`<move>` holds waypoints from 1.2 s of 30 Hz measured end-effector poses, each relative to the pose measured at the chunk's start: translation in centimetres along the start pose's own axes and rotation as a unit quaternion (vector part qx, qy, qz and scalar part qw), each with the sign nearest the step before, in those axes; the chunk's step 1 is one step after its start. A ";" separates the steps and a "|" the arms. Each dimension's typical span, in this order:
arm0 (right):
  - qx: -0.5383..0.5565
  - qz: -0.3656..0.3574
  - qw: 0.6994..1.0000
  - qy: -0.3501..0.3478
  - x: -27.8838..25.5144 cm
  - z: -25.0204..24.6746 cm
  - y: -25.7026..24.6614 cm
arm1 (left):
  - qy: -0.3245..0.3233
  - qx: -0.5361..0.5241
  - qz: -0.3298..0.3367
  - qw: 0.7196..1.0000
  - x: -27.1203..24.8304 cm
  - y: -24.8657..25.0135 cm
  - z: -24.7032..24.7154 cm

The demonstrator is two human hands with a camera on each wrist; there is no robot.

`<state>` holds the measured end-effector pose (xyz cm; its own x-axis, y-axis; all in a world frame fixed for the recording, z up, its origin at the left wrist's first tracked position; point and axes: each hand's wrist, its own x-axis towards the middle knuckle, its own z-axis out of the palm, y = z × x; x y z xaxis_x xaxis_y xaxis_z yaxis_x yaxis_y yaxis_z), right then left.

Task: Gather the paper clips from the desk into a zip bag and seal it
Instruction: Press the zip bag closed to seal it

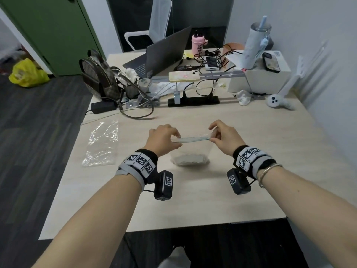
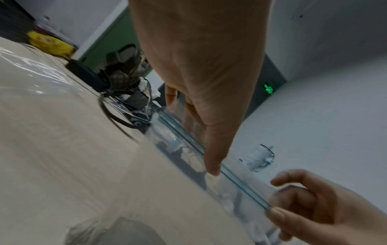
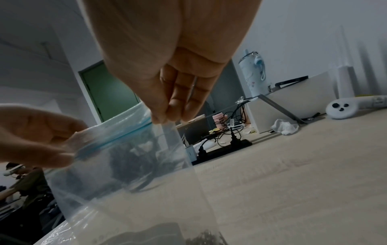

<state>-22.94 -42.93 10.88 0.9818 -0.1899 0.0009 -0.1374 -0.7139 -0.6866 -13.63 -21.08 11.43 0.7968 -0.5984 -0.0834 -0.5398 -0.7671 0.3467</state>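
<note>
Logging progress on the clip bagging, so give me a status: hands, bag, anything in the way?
Left hand and right hand pinch opposite ends of the zip bag top. Paper clips heaped inside, bag bottom on desk. Nothing in the way.

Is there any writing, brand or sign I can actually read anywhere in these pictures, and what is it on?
"HAP..." and "SU...": dark print on the pink bottle, the rest too blurred to read.
Green lit sign on the far wall: a glowing shape only, no legible words.
Black-and-white square codes on the wrist bands: patterns, not words.
Laptop, phones, tumbler: nothing readable.
</note>
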 end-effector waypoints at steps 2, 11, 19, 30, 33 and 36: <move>-0.012 -0.002 1.000 -0.006 0.7 0.0 -0.5 | -0.014 0.008 0.019 1.000 1.0 1.3 0.0; -0.025 0.014 0.999 -0.035 1.9 -0.3 -0.6 | -0.046 -0.032 0.035 0.998 3.9 3.5 -0.2; -0.089 -0.004 0.992 -0.090 4.2 -0.3 -1.3 | -0.058 -0.073 0.014 0.996 4.8 4.5 0.2; -0.088 -0.007 0.990 -0.110 5.0 -2.6 0.3 | -0.083 -0.080 -0.022 0.993 5.7 4.1 -0.7; -0.102 -0.012 0.988 -0.118 5.1 -2.9 0.2 | -0.092 -0.093 -0.016 0.991 5.7 4.4 -0.7; -0.107 -0.033 0.986 -0.123 4.8 -2.6 -0.2 | -0.087 -0.123 -0.011 0.989 5.7 5.6 -0.3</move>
<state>-18.51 -45.47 12.95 0.9879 0.0127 -0.1548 -0.0710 -0.8497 -0.5224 -11.96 -28.70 13.19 0.7370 -0.6294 -0.2463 -0.4236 -0.7141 0.5574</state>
